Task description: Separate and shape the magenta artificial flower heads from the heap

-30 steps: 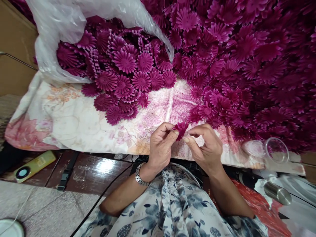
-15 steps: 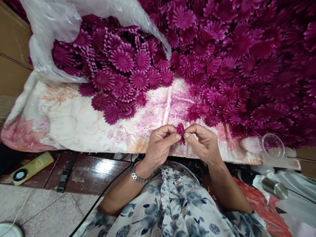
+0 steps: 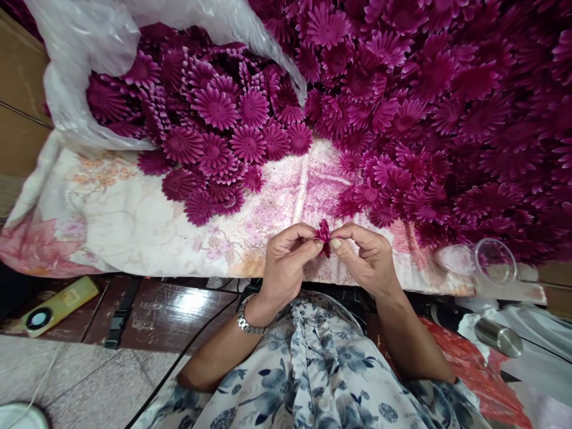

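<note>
A small magenta artificial flower (image 3: 325,232) is pinched between both hands above the near edge of the cloth. My left hand (image 3: 288,262) grips its left side between thumb and forefinger. From the right, my right hand (image 3: 367,259) holds it the same way, fingers curled. The petals stand up and hang below the fingertips; its centre is hidden. Beyond the left hand, a heap of flat magenta petal pieces (image 3: 217,108) spills from a clear plastic bag (image 3: 96,44). A larger pile of frilled magenta flowers (image 3: 406,119) lies beyond the right hand.
A floral cloth (image 3: 120,208) dusted with magenta specks covers the work surface. At its right end is a clear round plastic container (image 3: 495,262). A metal cylinder (image 3: 498,336) lies lower right, and a yellow phone-like object (image 3: 60,307) rests on the dark bench (image 3: 165,316).
Both hands have shifted slightly left with the flower. Its petals now appear more spread out between the fingertips. The piles have not been disturbed; the view has shifted a little.
</note>
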A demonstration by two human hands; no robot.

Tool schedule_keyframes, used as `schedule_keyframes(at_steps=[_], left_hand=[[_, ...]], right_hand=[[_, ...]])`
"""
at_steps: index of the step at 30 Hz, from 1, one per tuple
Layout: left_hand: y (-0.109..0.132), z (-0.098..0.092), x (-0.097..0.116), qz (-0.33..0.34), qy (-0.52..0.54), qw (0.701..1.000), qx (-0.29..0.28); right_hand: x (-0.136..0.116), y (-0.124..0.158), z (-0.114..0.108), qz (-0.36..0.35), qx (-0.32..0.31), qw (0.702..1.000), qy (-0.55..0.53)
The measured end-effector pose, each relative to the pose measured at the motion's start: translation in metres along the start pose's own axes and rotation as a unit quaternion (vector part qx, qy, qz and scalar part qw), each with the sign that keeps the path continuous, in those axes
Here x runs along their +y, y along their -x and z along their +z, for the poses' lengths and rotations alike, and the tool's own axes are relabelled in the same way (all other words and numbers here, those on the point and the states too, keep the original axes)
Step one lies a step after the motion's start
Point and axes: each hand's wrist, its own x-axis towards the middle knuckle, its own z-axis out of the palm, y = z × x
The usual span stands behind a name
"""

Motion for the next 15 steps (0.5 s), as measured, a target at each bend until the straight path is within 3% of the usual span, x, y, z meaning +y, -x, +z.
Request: schedule_keyframes(at_steps=[8,15], left_hand=[[-0.005,0.004,0.010,-0.102,0.119,0.983,0.091],[-0.008,-0.003,0.016,-0.071,0.134,0.982,0.111]], right_hand=[[0.007,0.003,-0.002,0.005,0.056,0.998,-0.035],[0.018,0.003,-0.016,-0.006,0.068,0.998,-0.003]])
